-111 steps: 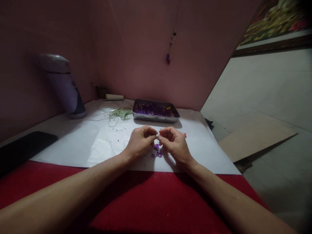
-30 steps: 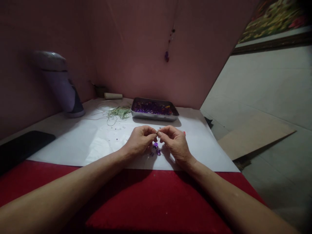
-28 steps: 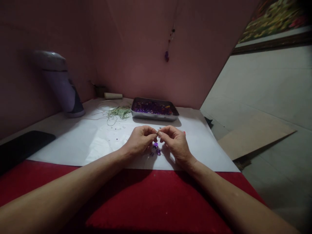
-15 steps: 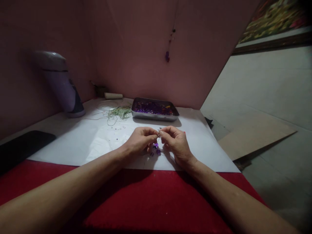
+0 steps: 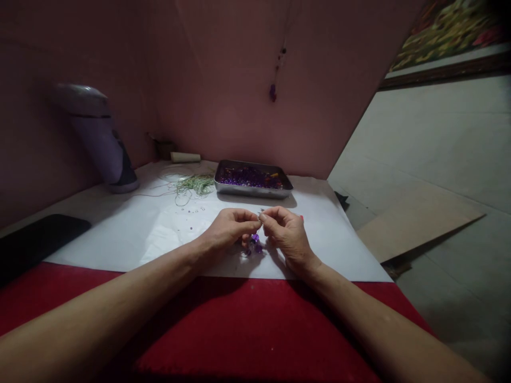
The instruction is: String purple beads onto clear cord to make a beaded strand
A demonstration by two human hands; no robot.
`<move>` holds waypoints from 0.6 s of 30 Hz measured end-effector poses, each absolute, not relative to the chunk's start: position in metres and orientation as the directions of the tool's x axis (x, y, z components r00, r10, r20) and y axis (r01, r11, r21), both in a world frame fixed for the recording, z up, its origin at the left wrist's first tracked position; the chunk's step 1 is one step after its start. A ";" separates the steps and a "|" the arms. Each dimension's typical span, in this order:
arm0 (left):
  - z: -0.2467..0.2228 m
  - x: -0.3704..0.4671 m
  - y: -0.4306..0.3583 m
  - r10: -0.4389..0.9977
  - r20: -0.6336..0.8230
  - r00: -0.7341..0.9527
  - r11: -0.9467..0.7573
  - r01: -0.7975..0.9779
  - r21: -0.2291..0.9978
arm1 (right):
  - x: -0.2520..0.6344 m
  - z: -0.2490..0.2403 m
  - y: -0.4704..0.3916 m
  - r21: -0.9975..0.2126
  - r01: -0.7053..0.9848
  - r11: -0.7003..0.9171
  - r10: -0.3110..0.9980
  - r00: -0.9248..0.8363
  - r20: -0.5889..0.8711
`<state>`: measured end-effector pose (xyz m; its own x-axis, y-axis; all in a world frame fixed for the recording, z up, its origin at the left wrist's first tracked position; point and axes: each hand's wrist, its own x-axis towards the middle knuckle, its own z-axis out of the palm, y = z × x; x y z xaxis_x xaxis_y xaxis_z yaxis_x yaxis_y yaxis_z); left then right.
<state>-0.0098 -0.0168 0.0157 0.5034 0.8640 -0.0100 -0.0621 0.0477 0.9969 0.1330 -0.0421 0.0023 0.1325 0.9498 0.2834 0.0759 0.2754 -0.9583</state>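
Note:
My left hand (image 5: 235, 227) is closed in a pinch on a thin thread over the white sheet. Close against it, fingertips nearly touching, my right hand (image 5: 284, 229) pinches at the same spot; the tiny piece between the fingers is too small to make out. Below the fingertips hang several purple beads (image 5: 256, 244) on the thread. A metal tray (image 5: 251, 190) of purple beads with some orange pieces stands behind the hands. Left of the tray lies a tangle of green thread (image 5: 195, 183), with a few tiny beads (image 5: 191, 210) in front of it.
A purple bottle (image 5: 101, 143) stands at the back left, near a pale roll (image 5: 186, 157). A black flat object (image 5: 43, 239) lies at the left edge. Red cloth (image 5: 251, 324) shows in front of the white sheet (image 5: 335, 250). A beaded strand (image 5: 273, 92) hangs at the wall.
My fingertips have drawn slightly closer together, and the purple beads below them have shifted a little. Both hands otherwise keep their places.

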 end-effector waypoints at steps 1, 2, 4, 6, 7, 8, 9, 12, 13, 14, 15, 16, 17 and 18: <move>0.016 -0.010 -0.017 0.867 -0.016 0.497 0.051 -0.057 0.997 | 0.133 0.003 -0.042 -0.959 0.070 0.273 0.951 0.131 0.280; 0.016 -0.009 -0.017 0.870 -0.021 0.492 0.054 -0.052 0.997 | 0.132 0.003 -0.043 -0.960 0.064 0.272 0.952 0.130 0.278; 0.016 -0.009 -0.017 0.873 -0.027 0.488 0.057 -0.047 0.997 | 0.132 0.003 -0.043 -0.961 0.052 0.270 0.952 0.132 0.274; 0.016 -0.009 -0.017 0.873 -0.029 0.487 0.058 -0.046 0.997 | 0.131 0.004 -0.043 -0.961 0.043 0.274 0.951 0.135 0.277; 0.017 -0.009 -0.017 0.873 -0.031 0.486 0.060 -0.045 0.997 | 0.131 0.004 -0.043 -0.960 0.039 0.277 0.951 0.134 0.280; 0.017 -0.009 -0.017 0.874 -0.034 0.485 0.063 -0.043 0.997 | 0.131 0.004 -0.043 -0.960 0.036 0.279 0.950 0.132 0.281; 0.017 -0.009 -0.018 0.874 -0.037 0.485 0.065 -0.042 0.997 | 0.131 0.004 -0.043 -0.959 0.034 0.280 0.950 0.132 0.282; 0.018 -0.009 -0.018 0.869 -0.034 0.494 0.069 -0.053 0.996 | 0.131 0.004 -0.043 -0.961 0.037 0.274 0.952 0.135 0.276; 0.018 -0.009 -0.018 0.866 -0.031 0.499 0.070 -0.060 0.996 | 0.131 0.004 -0.043 -0.962 0.039 0.269 0.952 0.137 0.272; 0.018 -0.009 -0.019 0.865 -0.029 0.501 0.072 -0.066 0.995 | 0.131 0.004 -0.043 -0.963 0.041 0.266 0.953 0.137 0.269; 0.018 -0.009 -0.019 0.865 -0.030 0.501 0.074 -0.068 0.995 | 0.132 0.003 -0.043 -0.964 0.042 0.264 0.954 0.137 0.267; 0.018 -0.009 -0.018 0.866 -0.032 0.499 0.076 -0.068 0.995 | 0.132 0.003 -0.043 -0.964 0.041 0.264 0.954 0.136 0.267; 0.017 -0.009 -0.018 0.871 -0.031 0.491 0.075 -0.070 0.995 | 0.132 0.003 -0.042 -0.963 0.035 0.265 0.953 0.140 0.268; 0.017 -0.009 -0.017 0.878 -0.029 0.477 0.073 -0.075 0.995 | 0.132 0.003 -0.042 -0.963 0.027 0.266 0.952 0.146 0.268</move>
<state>-0.0091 -0.0174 0.0166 0.4769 0.8785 -0.0286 -0.0746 0.0729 0.9945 0.1316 -0.0422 0.0027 0.1457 0.9525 0.2675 0.0274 0.2664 -0.9635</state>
